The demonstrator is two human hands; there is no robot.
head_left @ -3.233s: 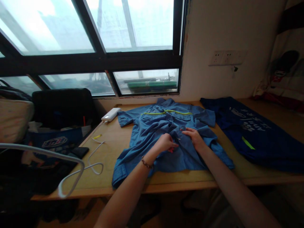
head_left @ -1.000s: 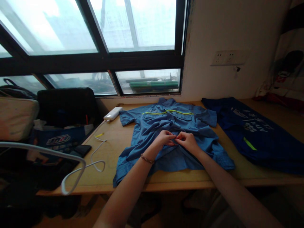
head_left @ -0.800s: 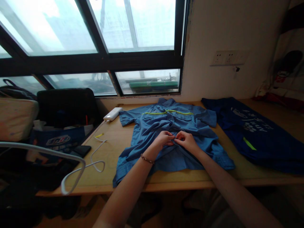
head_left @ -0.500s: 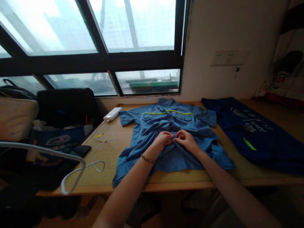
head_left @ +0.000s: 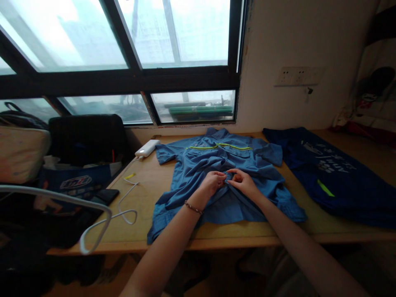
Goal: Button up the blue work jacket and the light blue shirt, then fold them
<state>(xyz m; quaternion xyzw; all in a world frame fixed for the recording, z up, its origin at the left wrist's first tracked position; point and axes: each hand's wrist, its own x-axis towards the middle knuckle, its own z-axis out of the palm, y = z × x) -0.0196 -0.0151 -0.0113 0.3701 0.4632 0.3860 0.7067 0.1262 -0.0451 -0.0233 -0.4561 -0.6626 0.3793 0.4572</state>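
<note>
A blue short-sleeved shirt [head_left: 192, 177] with yellow-green piping across the chest lies face up on the table, its collar toward the window. At the front opening, below the chest pockets, my left hand [head_left: 214, 182] pinches the cloth. Close beside it, my right hand [head_left: 243, 181] also pinches the shirt, thumb and forefinger on the edge of the front. The fabric is bunched and raised around both hands. Whether a button sits between the fingers is too small to make out. A beaded bracelet [head_left: 193, 207] circles my left wrist.
A dark blue printed garment [head_left: 309, 165] lies on the wooden table [head_left: 142, 214] at the right. On the left are a white power bank [head_left: 147, 148] and its cable [head_left: 123, 212]. A black chair [head_left: 88, 132] and bags stand left of the table, with a window behind.
Both hands stay at the same spot on the shirt front. The right fingers have shifted slightly, and a little more cloth shows between the hands.
</note>
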